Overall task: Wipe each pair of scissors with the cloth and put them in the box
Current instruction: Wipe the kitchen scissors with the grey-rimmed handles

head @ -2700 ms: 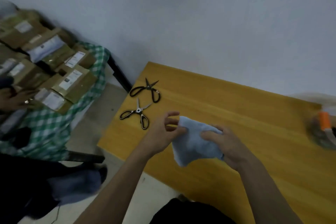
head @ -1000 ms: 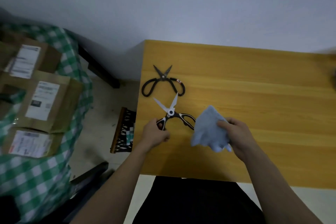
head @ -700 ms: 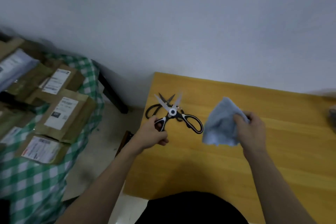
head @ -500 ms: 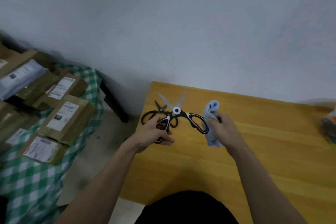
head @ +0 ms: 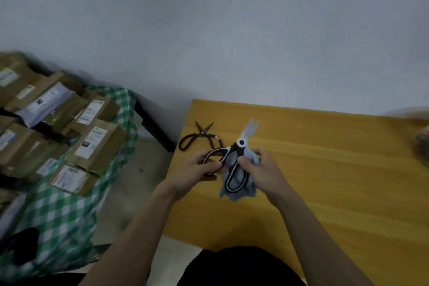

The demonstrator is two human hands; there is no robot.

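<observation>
My left hand [head: 192, 173] grips one black-and-white handle loop of the kitchen scissors [head: 236, 155], held above the wooden table [head: 325, 169] with the silver blades pointing up and away. My right hand [head: 262, 169] holds the light blue cloth [head: 239, 193] bunched behind the other handle and the pivot. A second pair, all-black scissors [head: 199, 138], lies flat near the table's far left corner. No box for the scissors is in view.
To the left stands a surface with a green checked cover [head: 60, 211], stacked with several labelled cardboard parcels [head: 95, 144]. A blurred object with an orange part [head: 421, 144] sits at the table's right edge. A grey wall rises behind.
My left hand picked the kitchen scissors up off the table and turned them blades-up. My right hand brought the cloth in against the handle and pivot.
</observation>
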